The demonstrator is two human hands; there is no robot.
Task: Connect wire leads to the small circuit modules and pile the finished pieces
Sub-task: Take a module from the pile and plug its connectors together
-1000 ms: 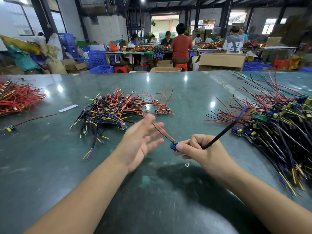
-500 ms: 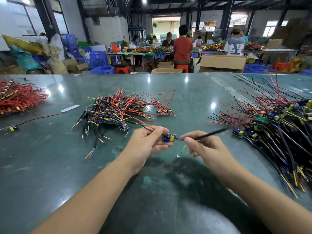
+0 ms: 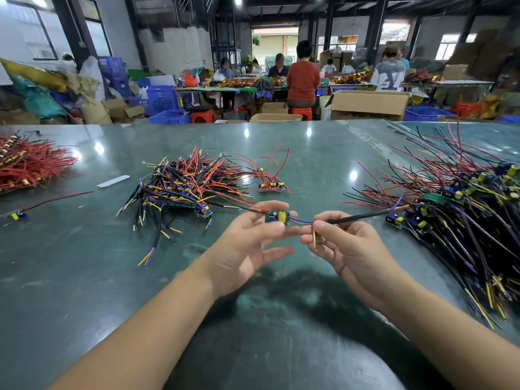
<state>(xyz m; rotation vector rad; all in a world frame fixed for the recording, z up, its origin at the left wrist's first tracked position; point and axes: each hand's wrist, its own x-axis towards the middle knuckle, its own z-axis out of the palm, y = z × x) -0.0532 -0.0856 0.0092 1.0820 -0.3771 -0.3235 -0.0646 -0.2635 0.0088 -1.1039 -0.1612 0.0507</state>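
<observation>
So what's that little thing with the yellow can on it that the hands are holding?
It's a small circuit module: a green-blue board with a yellow cylinder on top. The left hand pinches it above the table. Red and black wires leave its left side; blue ones run right into the right hand.

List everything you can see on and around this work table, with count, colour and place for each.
circuit module: one, blue with a yellow capacitor, pinched in the left hand
black sleeved lead: one, black, running right from the right hand
middle pile: one, black, red and yellow wires, centre of table
right pile: one, red and black wires with modules, right edge
red wire pile: one, far left
white strip: one, left of the middle pile
table: one, dark green
left hand: one, holds the module
right hand: one, pinches the lead
</observation>
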